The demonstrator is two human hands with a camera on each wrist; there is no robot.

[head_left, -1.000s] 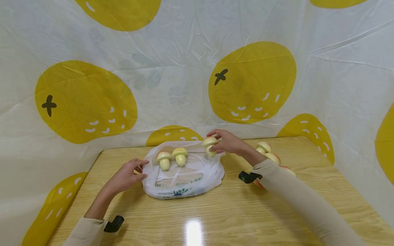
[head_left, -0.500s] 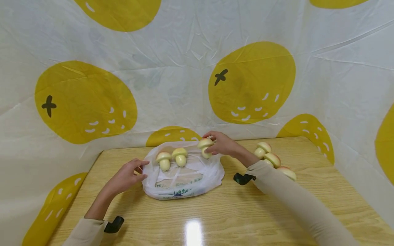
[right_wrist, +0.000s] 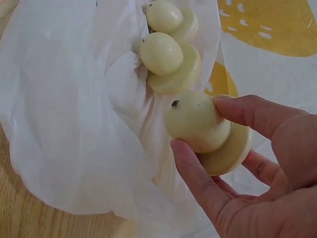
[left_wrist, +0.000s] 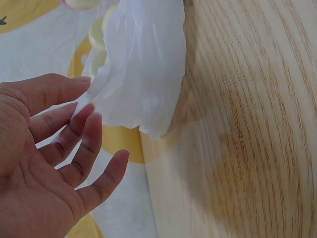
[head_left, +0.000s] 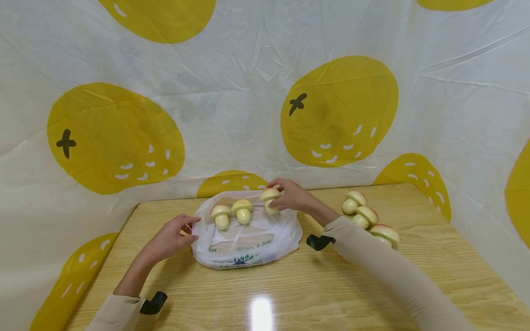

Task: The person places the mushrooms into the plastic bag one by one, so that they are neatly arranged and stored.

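A white plastic bag (head_left: 248, 255) with green print lies spread open on the table. Two toy mushrooms (head_left: 243, 212), pale yellow with reddish-tinged caps, rest in its mouth side by side. My right hand (head_left: 294, 195) grips a third toy mushroom (head_left: 270, 197) over the bag's right rear part. In the right wrist view, thumb and fingers close around its stem and cap (right_wrist: 198, 121), beside the pair in the bag. At the bag's left rim is my left hand (head_left: 171, 236). The left wrist view shows its thumb and forefinger pinching the thin white edge (left_wrist: 143, 64), the other fingers loosely bent.
Several more toy mushrooms (head_left: 366, 215) lie in a slanting row on the wooden table (head_left: 331, 285), right of the bag. Behind the table hangs a white cloth (head_left: 236, 124) printed with big yellow fruit. Black wrist mounts (head_left: 153, 303) stick out below both sleeves.
My right hand has moved left with its mushroom, towards the two in the bag. The row of mushrooms at right shows more fully. My left hand has stayed at the bag's rim.
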